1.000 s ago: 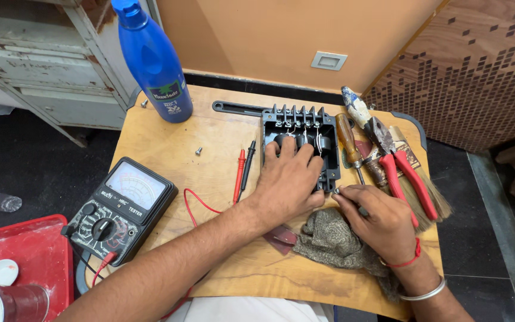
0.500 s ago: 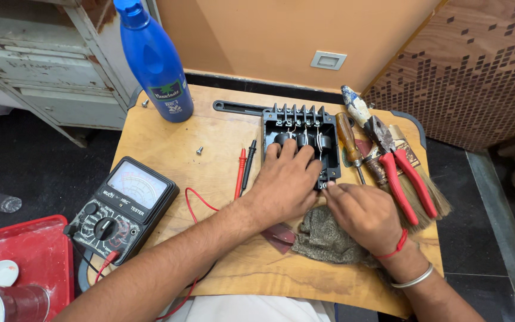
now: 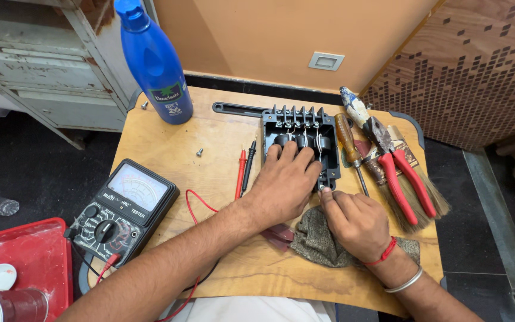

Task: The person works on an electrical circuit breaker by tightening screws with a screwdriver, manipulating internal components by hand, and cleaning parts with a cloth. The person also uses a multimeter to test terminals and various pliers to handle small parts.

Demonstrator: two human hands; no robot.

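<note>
Hands at work on a black terminal box [image 3: 327, 134] lying mid-table. Left hand [image 3: 284, 182] lies flat on the box, fingers spread over its coils. Right hand [image 3: 356, 220] pinches something small at the box's lower right corner, wrist resting on a grey rag [image 3: 317, 241]. Right of the box: screwdriver [image 3: 348, 143], red pliers [image 3: 400, 173], brush [image 3: 424, 191]. Left: two probes [image 3: 244, 170], a screw [image 3: 199, 152], meter [image 3: 123, 209], blue bottle [image 3: 155, 62]. All sit on a wooden table [image 3: 222, 137].
</note>
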